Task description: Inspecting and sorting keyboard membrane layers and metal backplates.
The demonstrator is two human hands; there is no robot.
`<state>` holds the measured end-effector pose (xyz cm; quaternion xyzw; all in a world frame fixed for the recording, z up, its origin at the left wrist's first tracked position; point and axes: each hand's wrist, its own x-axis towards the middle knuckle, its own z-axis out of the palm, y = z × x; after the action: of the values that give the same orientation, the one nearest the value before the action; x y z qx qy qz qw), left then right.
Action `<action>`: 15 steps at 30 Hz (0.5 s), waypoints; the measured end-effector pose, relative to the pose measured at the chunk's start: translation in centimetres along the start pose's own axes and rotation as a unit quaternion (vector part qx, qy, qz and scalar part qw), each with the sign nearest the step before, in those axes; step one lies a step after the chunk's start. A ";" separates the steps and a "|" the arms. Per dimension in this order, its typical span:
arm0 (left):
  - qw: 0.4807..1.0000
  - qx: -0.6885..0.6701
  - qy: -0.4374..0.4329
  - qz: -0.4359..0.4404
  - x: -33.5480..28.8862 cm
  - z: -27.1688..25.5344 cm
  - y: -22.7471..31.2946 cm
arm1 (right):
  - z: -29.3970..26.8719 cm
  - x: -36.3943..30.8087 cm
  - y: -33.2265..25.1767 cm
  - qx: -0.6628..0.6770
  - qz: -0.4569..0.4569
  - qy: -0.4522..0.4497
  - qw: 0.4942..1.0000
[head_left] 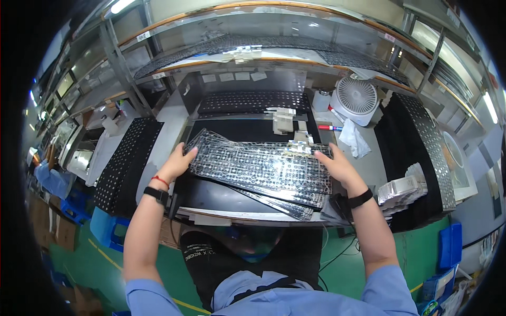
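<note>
A fanned stack of long, clear sheets with dark printed patterns [258, 166], looking like keyboard membranes, lies tilted across the bench in front of me. My left hand [178, 162] grips its left end, the thumb on top and the fingers partly hidden beneath. At the right end, my right hand [338, 164] pinches the edge in the same way, with its thumb near the upper corner. Lower sheets stick out askew at the near right. Pale connector tails [301, 141] stand at the stack's far edge, close to my right thumb.
Behind lies a perforated black strip [253, 101]. At the back right are a white fan [356, 99], a red-and-blue marker [330, 127] and a crumpled white cloth [355, 139]. Perforated black panels [129, 163] flank the bench. A shelf [253, 58] with more sheets spans above.
</note>
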<state>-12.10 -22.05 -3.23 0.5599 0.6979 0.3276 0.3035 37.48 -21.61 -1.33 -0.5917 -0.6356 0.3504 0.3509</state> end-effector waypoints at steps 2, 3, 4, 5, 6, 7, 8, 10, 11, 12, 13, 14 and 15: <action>0.999 0.032 -0.010 -0.020 1.8 -0.9 -0.4 | 0.3 -1.1 -0.4 0.083 0.051 -0.016 0.995; 0.998 0.049 -0.015 -0.033 2.4 -1.4 -0.7 | 0.8 -1.4 0.0 0.074 0.044 -0.010 0.996; 0.997 0.064 0.036 -0.036 4.0 -1.9 -1.8 | 1.4 -1.4 0.6 0.066 0.038 -0.003 0.997; 0.996 0.076 -0.009 -0.046 4.8 -1.4 -1.1 | 1.5 -1.4 1.9 0.053 0.042 0.014 0.998; 0.993 0.090 -0.050 -0.053 5.3 -1.5 0.2 | 1.9 -1.2 2.7 0.032 0.039 0.040 0.998; 0.989 0.106 -0.090 -0.059 5.6 -1.3 1.3 | 1.8 -1.4 3.4 0.010 0.041 0.046 0.998; 0.995 0.088 -0.040 -0.015 6.3 -0.7 0.3 | 2.0 -1.4 2.9 -0.008 0.035 0.049 0.998; 0.991 0.109 -0.051 -0.055 6.8 -1.3 0.4 | 2.5 -2.6 0.4 0.048 0.059 0.022 0.997; 0.989 0.117 -0.059 -0.072 7.3 -1.4 0.4 | 2.7 -2.9 0.4 0.069 0.048 0.030 0.996; 0.990 0.111 -0.046 -0.078 8.2 -1.9 -0.5 | 2.8 -3.2 0.5 0.090 0.038 0.039 0.994; 0.989 0.108 -0.056 -0.088 9.0 -2.2 -1.0 | 3.0 -3.4 0.6 0.111 0.027 0.047 0.992; 0.987 0.103 -0.074 -0.097 9.2 -1.8 -0.5 | 2.8 -3.9 0.8 0.115 0.039 0.052 0.991; 0.986 0.099 -0.088 -0.106 8.8 -1.6 0.9 | 2.7 -4.1 1.2 0.110 0.034 0.061 0.992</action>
<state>-14.55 -13.47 -2.06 0.5367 0.7527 0.1726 0.3399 35.97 -25.75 -3.87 -0.5912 -0.5503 0.3933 0.4393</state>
